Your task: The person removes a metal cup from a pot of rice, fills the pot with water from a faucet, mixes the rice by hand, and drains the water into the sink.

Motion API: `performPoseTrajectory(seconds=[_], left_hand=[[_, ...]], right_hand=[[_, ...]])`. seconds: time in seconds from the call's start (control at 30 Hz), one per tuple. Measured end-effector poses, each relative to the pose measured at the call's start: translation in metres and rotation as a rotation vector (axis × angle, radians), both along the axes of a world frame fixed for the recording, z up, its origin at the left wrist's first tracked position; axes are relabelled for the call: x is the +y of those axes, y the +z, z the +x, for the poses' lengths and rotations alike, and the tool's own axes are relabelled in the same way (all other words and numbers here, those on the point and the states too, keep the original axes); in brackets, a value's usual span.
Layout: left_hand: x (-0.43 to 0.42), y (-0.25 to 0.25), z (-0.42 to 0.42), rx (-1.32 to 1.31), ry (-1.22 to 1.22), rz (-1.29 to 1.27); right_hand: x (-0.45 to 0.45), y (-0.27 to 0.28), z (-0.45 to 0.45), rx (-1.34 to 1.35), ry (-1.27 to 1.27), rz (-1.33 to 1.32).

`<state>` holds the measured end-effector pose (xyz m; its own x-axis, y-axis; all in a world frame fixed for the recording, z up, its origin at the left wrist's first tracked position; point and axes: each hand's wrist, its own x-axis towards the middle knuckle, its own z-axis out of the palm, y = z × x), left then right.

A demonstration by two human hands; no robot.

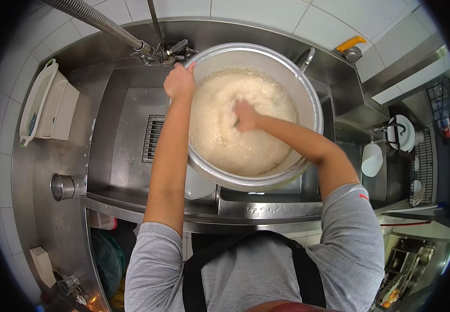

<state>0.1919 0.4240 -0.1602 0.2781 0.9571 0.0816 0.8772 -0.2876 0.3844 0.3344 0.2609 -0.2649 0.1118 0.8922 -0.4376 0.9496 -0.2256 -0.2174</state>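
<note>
**Large pot of pale grains held at the rim by one hand, stirred by the other**

A large metal pot (235,55), filled with a pale, cloudy mix of grains and water (214,125), is set over the sink (131,109) at the upper centre of the frame. The pot's rim is gripped at its upper left by the left hand (179,81), with the fingers closed over the edge. The right hand (246,115) is sunk partly into the mix near the pot's middle and blurred by motion; whether it is open or closed cannot be told. A swirl is seen around it.

A tap (167,53) is fixed just beside the pot's upper left, and a loop handle (308,60) is seen at its upper right. A drain grate (153,138) is exposed to the left of the pot. White tubs (62,110) are placed at the upper left of the frame, with a metal cup (62,187) below them. A white container (372,159) is seen at the right, near stacked plates (402,133).
</note>
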Motion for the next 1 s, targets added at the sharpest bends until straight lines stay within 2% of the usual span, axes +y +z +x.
performPoseTrajectory(seconds=[0.07,0.1,0.17,0.2,0.23,0.3,0.33,0.4,0.47,0.53,0.57,0.6,0.63,0.7,0.77,0.8,0.87,0.93,1.0], left_hand=[[0.005,-0.002,-0.002,-0.004,0.004,0.018],[0.006,-0.006,-0.004,-0.006,0.005,0.015],[0.007,-0.006,-0.006,-0.006,0.012,0.009],[0.006,-0.004,-0.005,-0.002,0.009,-0.001],[0.003,-0.003,-0.005,0.004,0.004,-0.011],[0.003,-0.004,-0.004,-0.001,0.006,0.008],[0.004,-0.005,-0.004,-0.009,0.006,0.022],[0.006,-0.005,-0.004,-0.010,0.018,0.012],[0.007,-0.007,-0.007,-0.007,0.024,-0.002],[0.007,-0.006,-0.009,-0.021,0.024,-0.018],[0.009,-0.007,-0.009,-0.023,0.023,-0.015],[0.010,-0.009,-0.010,-0.027,0.020,-0.023],[0.012,-0.010,-0.010,-0.029,0.019,-0.032],[0.011,-0.008,-0.010,-0.034,0.013,-0.038],[0.010,-0.004,-0.009,-0.045,0.019,-0.053],[0.009,-0.004,-0.008,-0.042,0.014,-0.041],[0.007,-0.008,-0.009,-0.036,0.016,-0.035],[0.009,-0.006,-0.009,-0.037,0.011,-0.034],[0.008,-0.006,-0.010,-0.028,0.013,-0.030]], right_hand=[[-0.044,0.018,-0.015,0.021,0.438,0.295],[-0.046,0.026,-0.005,0.022,0.443,0.299],[-0.039,0.045,0.015,-0.090,0.672,0.044],[-0.024,0.058,0.023,-0.056,0.484,-0.051],[0.000,0.054,0.020,-0.051,0.484,-0.050],[0.056,0.037,0.000,-0.308,0.135,-0.471],[0.062,0.023,-0.010,-0.309,0.138,-0.463],[0.051,-0.008,-0.036,-0.212,0.315,-0.114],[0.018,-0.004,-0.059,-0.138,0.509,0.213],[-0.014,0.009,-0.065,0.160,0.767,0.502],[-0.012,0.016,-0.059,0.156,0.766,0.504],[-0.005,0.023,-0.050,0.403,0.773,0.262],[0.003,0.032,-0.040,0.645,0.764,0.013],[0.020,0.063,-0.004,0.426,0.239,0.142],[0.046,0.059,0.053,0.202,-0.152,0.280],[0.061,0.064,0.070,-0.159,-0.172,0.209],[0.085,0.058,0.098,-0.060,-0.364,0.044],[0.103,0.049,0.084,0.073,-0.270,0.068],[0.112,0.022,0.044,0.206,-0.183,0.336]])
